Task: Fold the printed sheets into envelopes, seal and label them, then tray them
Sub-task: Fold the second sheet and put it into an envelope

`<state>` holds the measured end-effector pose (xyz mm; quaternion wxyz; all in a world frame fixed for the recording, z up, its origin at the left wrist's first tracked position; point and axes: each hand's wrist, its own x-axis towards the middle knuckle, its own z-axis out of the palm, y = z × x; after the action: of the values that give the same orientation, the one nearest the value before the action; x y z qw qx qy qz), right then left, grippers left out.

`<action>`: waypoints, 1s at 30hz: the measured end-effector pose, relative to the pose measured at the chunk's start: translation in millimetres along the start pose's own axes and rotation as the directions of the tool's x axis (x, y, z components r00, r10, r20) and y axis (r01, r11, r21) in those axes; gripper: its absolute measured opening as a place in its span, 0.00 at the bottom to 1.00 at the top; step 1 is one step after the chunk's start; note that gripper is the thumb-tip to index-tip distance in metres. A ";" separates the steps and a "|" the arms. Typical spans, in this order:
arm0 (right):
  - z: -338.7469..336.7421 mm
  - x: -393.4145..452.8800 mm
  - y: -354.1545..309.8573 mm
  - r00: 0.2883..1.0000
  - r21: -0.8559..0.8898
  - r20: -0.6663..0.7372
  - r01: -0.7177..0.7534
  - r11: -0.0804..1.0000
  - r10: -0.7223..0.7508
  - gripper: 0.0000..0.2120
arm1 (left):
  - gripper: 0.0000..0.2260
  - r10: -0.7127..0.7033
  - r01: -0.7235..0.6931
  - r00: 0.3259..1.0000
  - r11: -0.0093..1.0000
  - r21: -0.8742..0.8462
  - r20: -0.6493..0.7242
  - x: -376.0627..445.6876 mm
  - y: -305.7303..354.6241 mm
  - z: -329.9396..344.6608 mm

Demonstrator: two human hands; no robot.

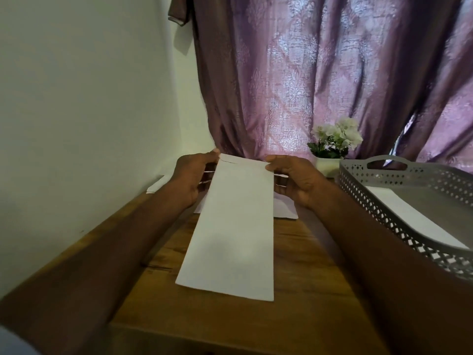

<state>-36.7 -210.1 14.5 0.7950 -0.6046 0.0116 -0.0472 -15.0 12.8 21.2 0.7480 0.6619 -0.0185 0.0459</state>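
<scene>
Table [320, 290]: wooden top, its near edge at the bottom of the view.
Envelope [235, 226]: long and white, held lengthwise over the middle of the table, near end low, far end raised.
Left hand [190, 178]: pinches the envelope's far left corner, fingers curled beneath.
Right hand [294, 180]: grips the far right corner, thumb on top.
Papers [285, 207]: white, flat under the hands.
Tray [409, 201]: grey, perforated, along the table's right edge, a white sheet [409, 219] inside.
Flower pot [330, 152]: far right, against the curtain [320, 73].
</scene>
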 end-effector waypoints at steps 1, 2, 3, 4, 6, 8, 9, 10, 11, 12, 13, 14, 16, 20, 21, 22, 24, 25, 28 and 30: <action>-0.1 -0.6 0.4 1.000 0.009 0.004 -0.005 1.000 0.005 0.13 | 0.15 -0.024 0.024 1.000 1.000 0.001 0.016 0.3 0.0 -0.4; 1.0 -1.3 0.8 1.000 0.015 0.009 -0.011 1.000 0.011 0.13 | 0.19 -0.059 0.059 0.997 0.998 0.011 0.050 -0.6 0.0 -1.2; 1.1 -1.8 0.6 1.000 0.020 0.012 -0.014 1.000 0.014 0.13 | 0.23 -0.093 0.089 0.991 0.995 0.037 0.097 -2.5 0.3 -1.0; 1.3 -2.2 0.6 1.000 0.023 0.015 -0.015 1.000 0.014 0.13 | 0.27 -0.115 0.107 0.984 0.992 0.068 0.136 -3.9 -0.5 -0.8; 0.9 -2.1 -0.1 1.000 0.020 0.025 -0.011 1.000 0.011 0.14 | 0.27 -0.121 0.108 0.979 0.990 0.090 0.162 -4.8 -2.8 0.2; 0.6 -2.8 -1.5 0.999 0.013 0.038 -0.004 1.000 0.004 0.14 | 0.22 -0.123 0.113 0.980 0.991 0.067 0.157 -3.8 -3.5 1.4; 0.3 -2.9 -1.8 0.999 0.008 0.043 -0.001 1.000 0.001 0.14 | 0.19 -0.122 0.116 0.982 0.992 0.049 0.144 -3.2 -4.1 1.4; -0.3 -2.9 -2.4 0.999 0.003 0.045 0.004 1.000 -0.004 0.14 | 0.16 -0.119 0.116 0.984 0.993 0.031 0.131 -2.4 -4.4 2.0; -0.2 -2.7 -2.5 0.999 -0.004 0.047 0.006 1.000 -0.006 0.14 | 0.14 -0.114 0.114 0.986 0.993 0.011 0.119 -0.9 -5.4 1.3; -0.4 -3.2 -3.1 0.999 -0.011 0.047 0.007 1.000 -0.007 0.14 | 0.12 -0.106 0.108 0.989 0.994 -0.006 0.106 0.6 -6.0 1.6; -0.2 -3.6 -3.5 0.999 -0.020 0.048 0.007 1.000 -0.006 0.14 | 0.11 -0.100 0.102 0.990 0.995 -0.019 0.097 0.8 -5.7 1.7; -0.1 -3.7 -3.8 0.999 -0.028 0.049 0.007 1.000 -0.006 0.14 | 0.10 -0.096 0.099 0.991 0.995 -0.026 0.091 0.8 -5.1 1.4; 0.4 -4.9 -3.9 0.999 -0.038 0.053 0.009 0.999 -0.007 0.14 | 0.15 -0.103 0.107 0.989 0.994 -0.029 0.107 0.3 -3.8 0.3; 1.1 -4.7 -4.1 0.998 -0.045 0.059 0.009 0.999 -0.007 0.13 | 0.20 -0.106 0.109 0.984 0.994 -0.013 0.140 3.0 -6.1 0.7; 1.3 -4.7 -4.3 0.998 -0.055 0.069 0.002 0.998 0.002 0.11 | 0.18 -0.099 0.103 0.987 0.994 -0.026 0.127 3.1 -7.1 1.5; 1.5 -4.8 -4.2 0.997 -0.065 0.079 -0.013 0.998 0.018 0.10 | 0.18 -0.087 0.092 0.990 0.995 -0.040 0.115 2.3 -7.4 3.4; 5.2 -5.3 -2.3 0.995 -0.110 0.088 -0.038 0.993 0.048 0.14 | 0.20 -0.047 0.054 0.994 0.997 -0.063 0.098 0.2 -6.6 5.5; 8.1 -4.2 -0.2 0.995 -0.143 0.083 -0.034 0.989 0.046 0.17 | 0.21 -0.028 0.035 0.995 0.997 -0.066 0.099 -0.3 -6.2 6.0; 16.2 -0.4 6.0 0.998 -0.143 0.062 0.033 0.989 -0.025 0.15 | 0.20 -0.022 0.027 0.992 0.999 -0.043 0.123 -2.4 -5.2 8.6; 17.4 1.1 5.9 0.997 -0.125 0.056 0.053 0.991 -0.047 0.13 | 0.17 -0.032 0.035 0.995 0.999 -0.028 0.092 -2.4 -3.7 8.2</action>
<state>-33.9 -192.0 13.5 0.7537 -0.6549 -0.0216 -0.0503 -16.8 4.1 18.3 0.7568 0.6522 -0.0424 0.0028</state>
